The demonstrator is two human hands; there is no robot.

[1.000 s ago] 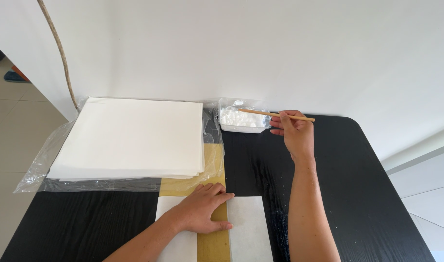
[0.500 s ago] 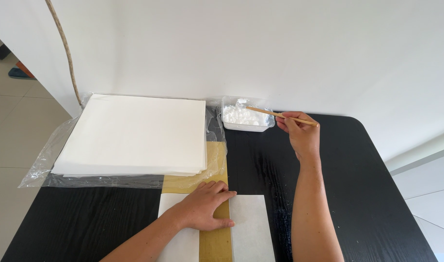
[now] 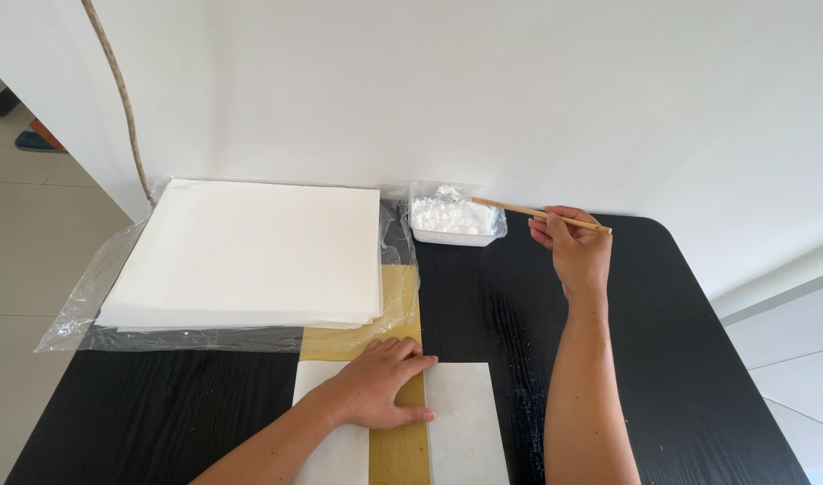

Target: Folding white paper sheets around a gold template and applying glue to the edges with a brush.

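Head view: a thin wooden stick [image 3: 539, 214] is pinched in right hand [image 3: 573, 249] fingers, tip at the clear tray of white paste [image 3: 455, 218] by the tabletop's [image 3: 663, 359] far edge. A white paper sheet [image 3: 461, 422] is pressed by the flat, spread left hand [image 3: 380, 393]. Pasting looks barely begun.

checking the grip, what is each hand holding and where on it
The right hand pinches a thin wooden stick near its rear end. The left hand holds nothing, lying flat on the yellow strip.

Bare black table [image 3: 681, 359] rightward; paper stack [image 3: 250, 251] blocking left.
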